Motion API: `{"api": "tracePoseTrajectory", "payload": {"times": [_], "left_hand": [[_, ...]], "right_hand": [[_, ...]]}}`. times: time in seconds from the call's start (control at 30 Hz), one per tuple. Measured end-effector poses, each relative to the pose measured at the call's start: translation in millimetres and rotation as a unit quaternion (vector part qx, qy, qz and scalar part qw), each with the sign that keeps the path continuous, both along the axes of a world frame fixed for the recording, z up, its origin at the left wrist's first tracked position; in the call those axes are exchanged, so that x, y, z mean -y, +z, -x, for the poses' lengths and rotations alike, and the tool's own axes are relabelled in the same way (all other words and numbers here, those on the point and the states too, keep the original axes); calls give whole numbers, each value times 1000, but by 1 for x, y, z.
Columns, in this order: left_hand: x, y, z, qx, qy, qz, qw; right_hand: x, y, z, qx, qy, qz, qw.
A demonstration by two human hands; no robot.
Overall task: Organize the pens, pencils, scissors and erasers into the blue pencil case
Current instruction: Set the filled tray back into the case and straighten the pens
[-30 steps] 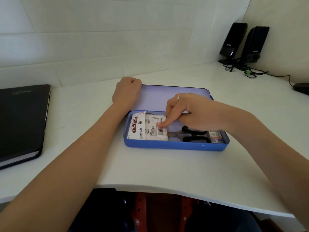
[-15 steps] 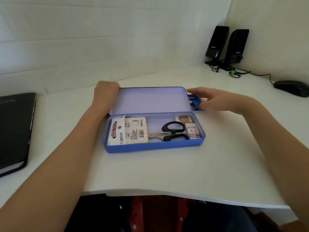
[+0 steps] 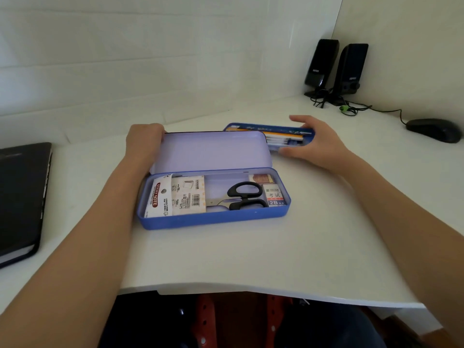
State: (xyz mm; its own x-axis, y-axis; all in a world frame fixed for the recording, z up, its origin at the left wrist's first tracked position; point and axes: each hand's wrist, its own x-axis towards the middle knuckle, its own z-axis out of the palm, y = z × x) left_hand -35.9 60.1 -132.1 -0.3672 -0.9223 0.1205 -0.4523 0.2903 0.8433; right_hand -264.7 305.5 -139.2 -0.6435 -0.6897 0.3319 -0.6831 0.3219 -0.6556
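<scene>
The blue pencil case lies open on the white desk, its lid tilted up behind. Inside lie a sticky note pack at the left, black-handled scissors in the middle, and two erasers at the right. My left hand grips the lid's left far corner. Behind the lid sits a blue inner tray with pencils and pens. My right hand holds the tray's right end, thumb below and fingers over it.
A black notebook lies at the desk's left edge. Two black speakers with cables stand in the far right corner, a black mouse beside them. The desk's front edge curves near me.
My right hand left the scissors inside the case, moved back and right, and took hold of the inner tray behind the lid. The left hand stayed on the lid.
</scene>
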Motion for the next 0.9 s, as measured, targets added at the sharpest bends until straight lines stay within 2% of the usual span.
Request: {"api": "tracePoseTrajectory", "payload": {"times": [0.07, 0.17, 0.27, 0.43, 0.57, 0.7, 0.9], "left_hand": [[2, -1, -1, 31, 2, 30, 999], [3, -4, 2, 56, -9, 43, 997], [0, 0, 1, 58, -1, 37, 998], [0, 0, -1, -1, 46, -18, 999], [3, -1, -5, 17, 66, -16, 998], [7, -2, -12, -44, 114, -44, 992], [13, 0, -14, -4, 100, -28, 995]], "right_hand": [[-2, -1, 7, -18, -57, 10, 998], [-5, 3, 10, 10, -80, 42, 996], [-3, 9, 4, 35, -74, 81, 993], [2, 17, -15, 63, -13, 117, 991], [3, 26, -35, 62, 90, 69, 992], [6, 31, -59, 59, 187, -2, 980], [14, 22, -75, 67, 233, -69, 968]]}}
